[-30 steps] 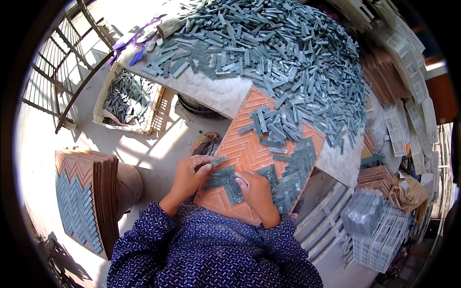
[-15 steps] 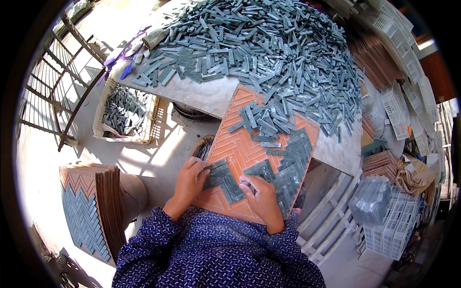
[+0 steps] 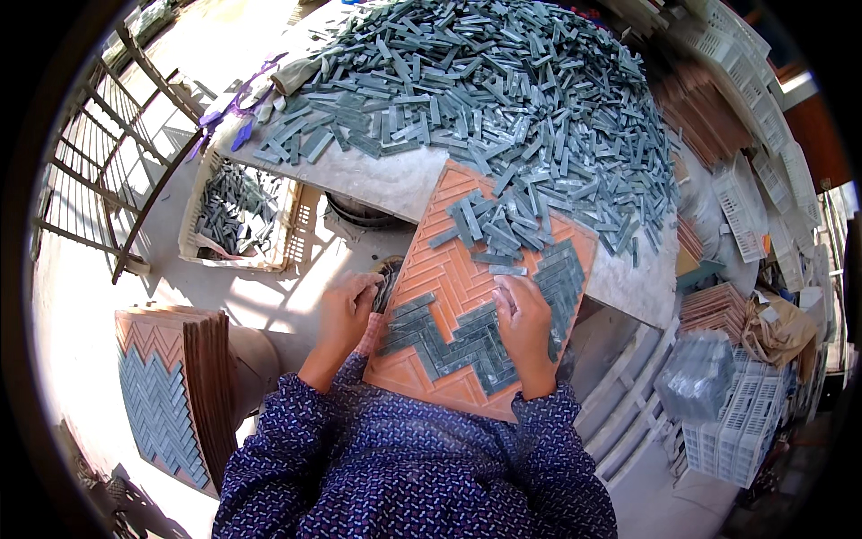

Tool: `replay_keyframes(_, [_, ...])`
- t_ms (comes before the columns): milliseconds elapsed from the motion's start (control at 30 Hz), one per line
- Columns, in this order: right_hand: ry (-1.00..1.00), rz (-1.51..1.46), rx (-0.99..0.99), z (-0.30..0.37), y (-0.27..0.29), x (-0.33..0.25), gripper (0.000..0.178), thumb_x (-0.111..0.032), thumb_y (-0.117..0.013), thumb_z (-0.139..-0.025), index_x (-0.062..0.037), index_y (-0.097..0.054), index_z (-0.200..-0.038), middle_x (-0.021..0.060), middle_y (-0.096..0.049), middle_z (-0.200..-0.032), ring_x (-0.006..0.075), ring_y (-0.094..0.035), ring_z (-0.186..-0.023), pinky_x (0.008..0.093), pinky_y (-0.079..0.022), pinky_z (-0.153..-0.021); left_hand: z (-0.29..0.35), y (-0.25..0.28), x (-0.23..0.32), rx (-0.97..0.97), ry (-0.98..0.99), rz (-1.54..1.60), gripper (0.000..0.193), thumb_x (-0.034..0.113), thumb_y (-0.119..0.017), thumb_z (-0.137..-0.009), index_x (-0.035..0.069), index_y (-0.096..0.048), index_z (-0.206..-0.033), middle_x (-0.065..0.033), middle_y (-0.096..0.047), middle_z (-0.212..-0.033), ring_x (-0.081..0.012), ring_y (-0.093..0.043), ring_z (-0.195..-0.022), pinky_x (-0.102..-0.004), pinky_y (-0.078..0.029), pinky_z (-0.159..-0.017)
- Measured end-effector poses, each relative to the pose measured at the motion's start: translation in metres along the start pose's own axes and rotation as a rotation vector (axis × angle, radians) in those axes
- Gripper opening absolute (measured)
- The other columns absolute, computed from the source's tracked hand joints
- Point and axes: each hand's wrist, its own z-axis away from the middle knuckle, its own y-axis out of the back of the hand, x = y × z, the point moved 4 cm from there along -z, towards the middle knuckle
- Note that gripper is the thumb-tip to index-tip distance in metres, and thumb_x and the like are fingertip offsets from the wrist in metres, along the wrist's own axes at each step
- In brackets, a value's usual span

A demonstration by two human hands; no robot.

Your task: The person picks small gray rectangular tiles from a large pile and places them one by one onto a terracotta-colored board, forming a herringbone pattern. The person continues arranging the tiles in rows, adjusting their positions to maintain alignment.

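An orange board (image 3: 422, 256) with herringbone grooves lies tilted before me, its far end on the table edge. Dark green-grey strip tiles (image 3: 480, 341) fill a zigzag band across its near part and up its right side. A small heap of loose strips (image 3: 498, 225) rests on its upper part. My right hand (image 3: 523, 319) is over the laid tiles with its fingers curled together; whatever they hold is hidden. By the board's left edge my left hand (image 3: 348, 310) hovers with fingertips pinched, and I cannot make out anything between them.
A large pile of strip tiles (image 3: 413, 81) covers the pale table (image 3: 395, 184). A cream crate (image 3: 292, 229) of strips stands on the floor at left. Nearer left is a stack of boards (image 3: 202, 386), its front one tiled. White crates (image 3: 741, 404) and plastic-wrapped goods stand at right.
My right hand has moved up and right, away from the middle of the tiled band, which now looks filled where the hand was. My left hand has lifted off the board's left edge.
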Motion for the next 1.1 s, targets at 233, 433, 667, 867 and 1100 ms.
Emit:
replay_keyframes(233, [-0.104,0.194,-0.182,-0.034,0.003,0.02,0.041,-0.004,-0.073,-0.071,-0.0048,-0.059,-0.109,0.0129,-0.057,-0.107,0.0333,-0.059,-0.096,0.0405,-0.05,-0.077,0.037,0.008,-0.009,-0.104,0.16,0.158,0.023,0.003,-0.069,-0.076,0.001,-0.064,-0.099,-0.0071,-0.06,-0.075,-0.0139,-0.058,-0.064,-0.0269,-0.047,-0.059])
replay_keyframes(433, [0.106,0.292,-0.174,-0.03,0.001,0.013,0.041,-0.004,-0.073,-0.071,-0.0055,-0.058,-0.109,0.0129,-0.057,-0.101,0.0326,-0.06,-0.088,0.0395,-0.05,-0.072,0.062,0.001,-0.022,-0.179,0.256,0.29,0.036,0.004,-0.071,-0.076,0.0,-0.059,-0.11,-0.0047,-0.058,-0.079,-0.0104,-0.054,-0.065,-0.0252,-0.046,-0.06])
replay_keyframes(667, [0.102,0.316,-0.174,-0.033,-0.006,0.008,0.034,-0.005,-0.072,-0.072,-0.0033,-0.057,-0.102,0.0132,-0.057,-0.098,0.0335,-0.06,-0.088,0.0401,-0.05,-0.072,0.037,0.008,-0.004,-0.002,0.053,0.242,0.024,0.004,-0.068,-0.08,0.001,-0.062,-0.103,-0.0067,-0.058,-0.08,-0.0139,-0.056,-0.065,-0.0269,-0.046,-0.059])
replay_keyframes(867, [0.073,0.234,-0.158,-0.037,-0.011,0.004,0.03,-0.004,-0.07,-0.074,-0.0041,-0.058,-0.101,0.0136,-0.057,-0.093,0.034,-0.059,-0.086,0.0402,-0.048,-0.068,0.025,-0.016,0.021,-0.103,-0.171,0.143,0.017,0.005,-0.067,-0.079,0.002,-0.064,-0.096,-0.0122,-0.059,-0.083,-0.0268,-0.06,-0.071,-0.0323,-0.049,-0.064])
replay_keyframes(1100, [-0.013,0.178,-0.214,-0.031,-0.013,0.008,0.03,-0.004,-0.072,-0.073,-0.0047,-0.058,-0.1,0.0138,-0.058,-0.095,0.0341,-0.059,-0.089,0.0399,-0.047,-0.072,0.019,-0.037,0.043,-0.163,-0.318,0.149,0.014,0.007,-0.065,-0.081,0.003,-0.064,-0.094,-0.0133,-0.062,-0.088,-0.0329,-0.062,-0.083,-0.0389,-0.05,-0.072])
